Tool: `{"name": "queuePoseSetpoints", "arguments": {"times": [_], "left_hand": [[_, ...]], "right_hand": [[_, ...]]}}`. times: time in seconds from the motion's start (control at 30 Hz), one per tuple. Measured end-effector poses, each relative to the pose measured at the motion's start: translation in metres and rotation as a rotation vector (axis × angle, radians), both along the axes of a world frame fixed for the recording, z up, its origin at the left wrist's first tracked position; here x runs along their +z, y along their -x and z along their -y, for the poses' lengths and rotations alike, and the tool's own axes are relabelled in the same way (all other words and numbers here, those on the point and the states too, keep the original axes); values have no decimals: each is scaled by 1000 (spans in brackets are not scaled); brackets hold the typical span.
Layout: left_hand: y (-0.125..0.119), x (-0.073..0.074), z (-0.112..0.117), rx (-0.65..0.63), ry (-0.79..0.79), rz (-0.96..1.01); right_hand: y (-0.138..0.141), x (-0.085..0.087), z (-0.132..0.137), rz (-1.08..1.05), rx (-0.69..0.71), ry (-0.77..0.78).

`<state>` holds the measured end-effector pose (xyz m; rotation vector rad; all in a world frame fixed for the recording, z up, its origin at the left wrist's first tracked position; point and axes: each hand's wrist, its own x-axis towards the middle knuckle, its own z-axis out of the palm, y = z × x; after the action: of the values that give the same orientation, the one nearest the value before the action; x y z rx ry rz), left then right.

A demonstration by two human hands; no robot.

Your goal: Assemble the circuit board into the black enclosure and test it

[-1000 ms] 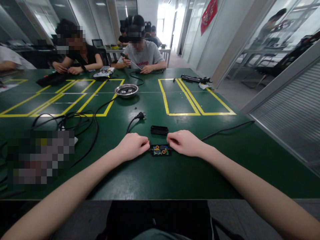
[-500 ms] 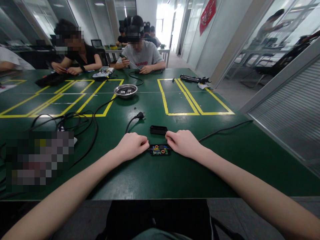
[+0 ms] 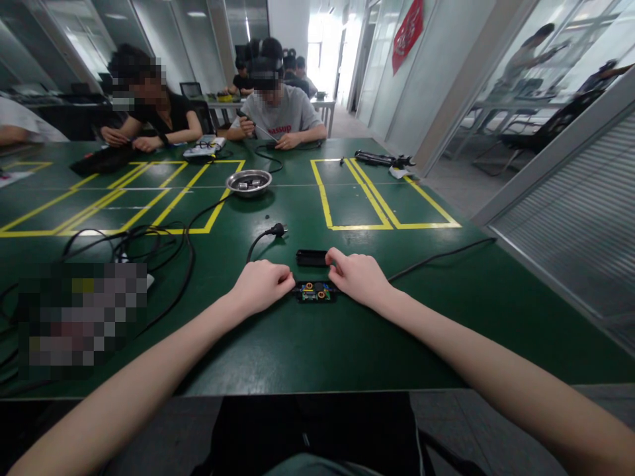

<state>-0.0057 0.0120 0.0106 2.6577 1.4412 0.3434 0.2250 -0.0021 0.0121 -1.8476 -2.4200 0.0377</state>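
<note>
An opened power adapter [image 3: 316, 292] lies on the green table before me, its circuit board with two copper coils facing up in a black half-shell. My left hand [image 3: 265, 285] is closed at the adapter's left end, pinching the cable there; its fingertips partly cover that spot. At the other end, my right hand [image 3: 360, 277] has thumb and forefinger apart. Its forefinger is at the right end of the black cover [image 3: 311, 258], which lies hollow side up just behind the board. A black power plug [image 3: 278, 230] lies beyond my left hand, its cord running behind that hand.
A steel bowl [image 3: 249, 184] holding metal parts stands farther back. Coiled black cables [image 3: 133, 241] and a blurred-out object [image 3: 82, 314] lie at left. Another cord [image 3: 441, 256] runs right. Yellow tape marks the table [image 3: 248, 357]. Co-workers sit opposite; a black tripod-like item [image 3: 380, 159] lies back right.
My right forefinger has lifted away from the thumb toward the cover's right end. The board sits slightly higher in view. My left hand keeps its place at the adapter's left end.
</note>
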Motion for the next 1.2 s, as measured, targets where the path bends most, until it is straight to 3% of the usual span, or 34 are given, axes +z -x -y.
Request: {"name": "queuePoseSetpoints", "arguments": {"times": [0.2, 0.3, 0.43, 0.7, 1.03, 1.2], "left_hand": [[3, -3, -2, -42, -78, 67], [3, -7, -3, -102, -122, 133], [2, -12, -2, -181, -42, 132], [6, -14, -1, -283, -8, 217], [3, -10, 7, -314, 161, 462], [2, -13, 6, -294, 193, 569]], "right_hand": [[-13, -6, -6, -219, 44, -116], [-25, -13, -13, -350, 133, -143], [-33, -21, -21, -474, 262, -66], [-37, -15, -19, -770, 271, 203], [-36, -6, -15, -843, 337, 330], [-32, -7, -11, -968, 301, 367]]}}
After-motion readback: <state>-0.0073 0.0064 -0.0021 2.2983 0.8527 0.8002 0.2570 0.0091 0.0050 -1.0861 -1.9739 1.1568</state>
